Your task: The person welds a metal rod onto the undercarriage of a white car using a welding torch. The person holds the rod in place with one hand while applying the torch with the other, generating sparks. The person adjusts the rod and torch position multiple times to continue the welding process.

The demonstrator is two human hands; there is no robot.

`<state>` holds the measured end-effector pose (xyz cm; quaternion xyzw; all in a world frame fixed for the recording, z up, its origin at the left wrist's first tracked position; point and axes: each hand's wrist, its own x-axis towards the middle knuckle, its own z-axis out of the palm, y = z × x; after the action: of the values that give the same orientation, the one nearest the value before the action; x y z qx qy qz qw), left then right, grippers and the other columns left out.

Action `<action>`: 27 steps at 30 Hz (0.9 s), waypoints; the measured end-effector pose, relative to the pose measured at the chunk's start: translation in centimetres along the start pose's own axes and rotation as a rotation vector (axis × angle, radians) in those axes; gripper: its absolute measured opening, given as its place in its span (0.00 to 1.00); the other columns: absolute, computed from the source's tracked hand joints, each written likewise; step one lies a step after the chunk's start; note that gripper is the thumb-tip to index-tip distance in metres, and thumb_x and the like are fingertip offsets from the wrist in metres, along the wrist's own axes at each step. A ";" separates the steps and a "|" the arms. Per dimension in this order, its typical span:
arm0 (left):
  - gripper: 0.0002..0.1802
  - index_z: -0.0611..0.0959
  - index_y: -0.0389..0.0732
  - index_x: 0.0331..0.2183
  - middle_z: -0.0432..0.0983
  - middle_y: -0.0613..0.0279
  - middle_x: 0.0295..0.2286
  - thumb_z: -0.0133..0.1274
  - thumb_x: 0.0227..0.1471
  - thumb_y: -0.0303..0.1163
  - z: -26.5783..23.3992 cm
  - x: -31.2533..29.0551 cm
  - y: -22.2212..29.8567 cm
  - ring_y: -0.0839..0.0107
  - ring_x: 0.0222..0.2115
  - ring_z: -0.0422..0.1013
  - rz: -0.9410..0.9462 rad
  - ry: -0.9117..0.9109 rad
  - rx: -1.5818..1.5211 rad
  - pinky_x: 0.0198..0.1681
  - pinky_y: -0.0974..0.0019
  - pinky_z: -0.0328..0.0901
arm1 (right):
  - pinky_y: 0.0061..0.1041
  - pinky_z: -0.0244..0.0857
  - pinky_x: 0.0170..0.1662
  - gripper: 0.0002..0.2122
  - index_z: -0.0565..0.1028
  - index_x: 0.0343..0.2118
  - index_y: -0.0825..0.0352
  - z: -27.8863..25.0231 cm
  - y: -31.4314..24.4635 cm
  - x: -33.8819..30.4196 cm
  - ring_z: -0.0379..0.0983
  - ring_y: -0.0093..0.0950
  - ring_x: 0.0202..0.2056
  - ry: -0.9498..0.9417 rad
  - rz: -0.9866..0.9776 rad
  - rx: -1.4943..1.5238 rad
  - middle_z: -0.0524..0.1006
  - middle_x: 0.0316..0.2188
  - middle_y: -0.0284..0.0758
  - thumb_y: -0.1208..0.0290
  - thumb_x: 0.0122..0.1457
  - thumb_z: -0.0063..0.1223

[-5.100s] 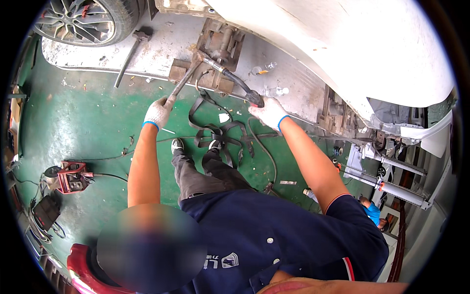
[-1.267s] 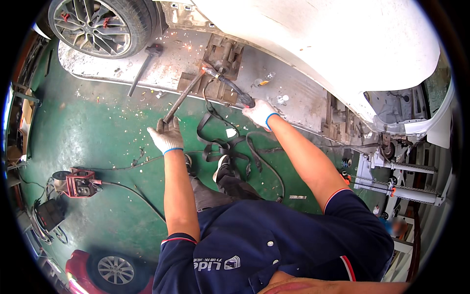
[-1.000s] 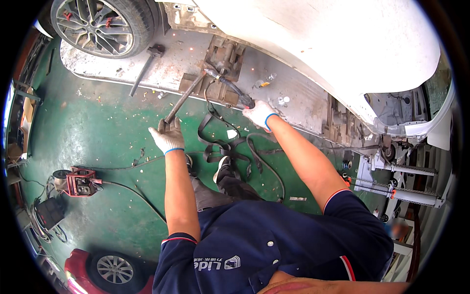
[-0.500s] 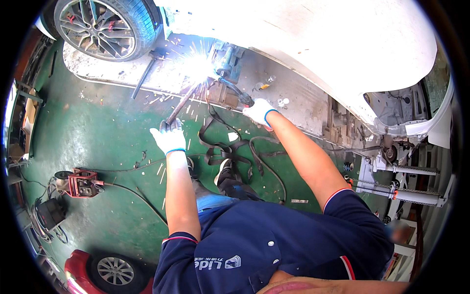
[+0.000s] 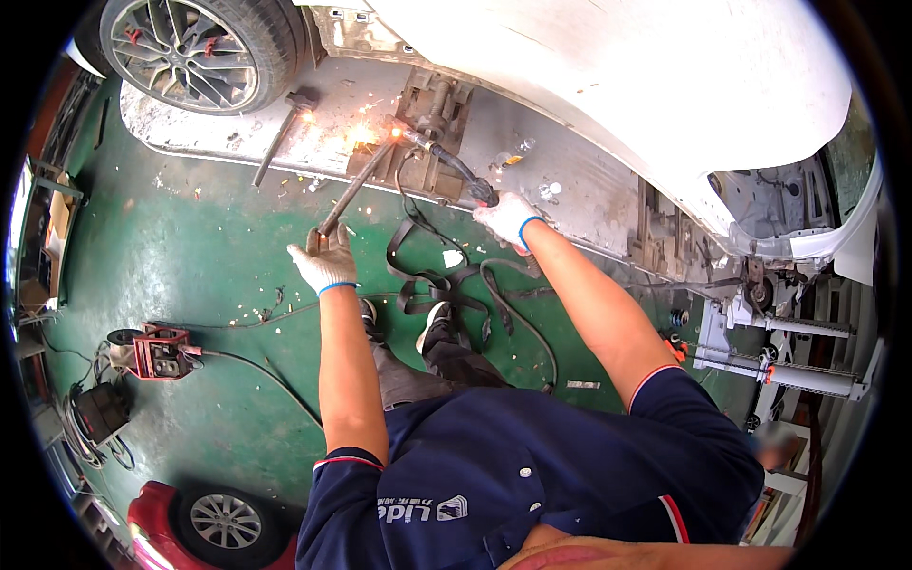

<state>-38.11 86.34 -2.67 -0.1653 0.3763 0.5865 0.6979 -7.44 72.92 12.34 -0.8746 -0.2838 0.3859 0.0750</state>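
The metal bar (image 5: 359, 185) is gripped by the gloved left hand (image 5: 325, 261), fingers wrapped tight; the torch (image 5: 446, 161) is clasped by the right hand (image 5: 508, 217). Both tips are best held steady at the sparking spot (image 5: 391, 130), at 12 o'clock of the hands, on the clamp (image 5: 427, 114).

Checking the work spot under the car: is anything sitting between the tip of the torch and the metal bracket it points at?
Nothing visible does. The right hand holds the torch, whose glowing tip meets the bracket. The rod in the left hand reaches the same spot from the side.
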 end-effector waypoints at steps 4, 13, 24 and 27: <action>0.42 0.69 0.26 0.53 0.69 0.38 0.53 0.39 0.69 0.64 -0.3 0.0 0.1 0.42 0.54 0.71 -0.001 -0.034 -0.012 0.61 0.33 0.65 | 0.37 0.74 0.35 0.22 0.81 0.37 0.72 -0.2 -1.1 -0.8 0.81 0.36 0.28 0.003 -0.014 -0.002 0.82 0.26 0.44 0.52 0.53 0.61; 0.44 0.67 0.26 0.56 0.68 0.39 0.54 0.38 0.69 0.64 0.0 -0.4 0.1 0.41 0.56 0.70 0.001 -0.030 -0.013 0.62 0.34 0.64 | 0.38 0.75 0.37 0.24 0.82 0.39 0.73 0.7 -0.7 0.4 0.82 0.39 0.29 0.029 -0.012 -0.048 0.82 0.26 0.47 0.52 0.53 0.60; 0.44 0.67 0.26 0.57 0.67 0.39 0.55 0.39 0.69 0.64 -0.5 0.1 0.3 0.41 0.56 0.70 -0.015 -0.038 -0.025 0.59 0.34 0.67 | 0.38 0.75 0.38 0.26 0.81 0.42 0.75 0.6 -1.7 -0.3 0.82 0.40 0.29 0.019 0.004 -0.027 0.83 0.28 0.48 0.53 0.53 0.61; 0.45 0.66 0.26 0.58 0.66 0.40 0.55 0.41 0.68 0.64 -0.3 -0.1 0.1 0.41 0.56 0.70 0.010 -0.055 0.003 0.58 0.35 0.68 | 0.39 0.75 0.42 0.27 0.80 0.45 0.76 0.5 -1.5 -0.2 0.83 0.42 0.34 0.011 0.004 -0.010 0.83 0.32 0.51 0.52 0.53 0.61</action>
<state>-38.31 86.07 -2.75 -0.1463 0.3586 0.5937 0.7054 -8.55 74.06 12.65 -0.8775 -0.2837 0.3799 0.0716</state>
